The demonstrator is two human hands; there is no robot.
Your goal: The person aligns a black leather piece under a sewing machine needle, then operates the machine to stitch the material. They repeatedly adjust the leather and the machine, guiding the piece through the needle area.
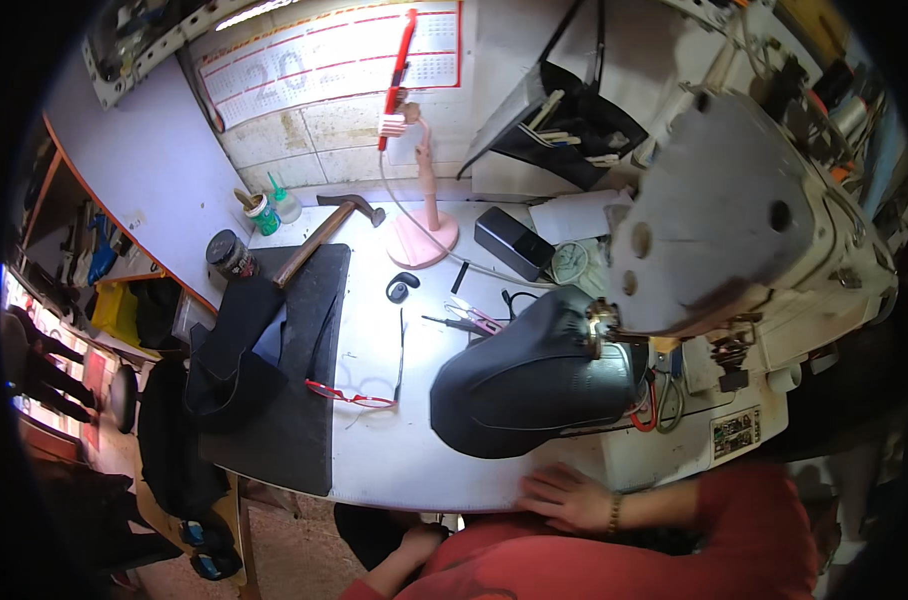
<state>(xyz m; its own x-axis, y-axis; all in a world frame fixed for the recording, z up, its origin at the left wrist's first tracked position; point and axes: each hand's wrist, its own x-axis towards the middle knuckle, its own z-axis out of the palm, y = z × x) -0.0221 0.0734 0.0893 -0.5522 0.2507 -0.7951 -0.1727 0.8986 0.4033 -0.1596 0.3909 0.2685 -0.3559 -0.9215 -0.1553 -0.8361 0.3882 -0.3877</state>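
My right hand (564, 498) lies flat at the near edge of the white table with its fingers stretched out and holds nothing. Just beyond it, a black stitched piece (519, 395), shaped like a shoe upper, sits under the head of a sewing machine (719, 225). Neither hand touches the black piece. Below the table edge, near my lap, is my left hand (421, 543). Beside it is something black; the fingers of that hand are mostly hidden.
On a black mat (309, 450) at the left lie another black piece (239, 355) and a hammer (314, 240). Red-framed glasses (352, 396), an earpiece (403, 288), a black box (514, 243), a pink lamp stand (422, 240) and red-handled scissors (646, 405) are on the table.
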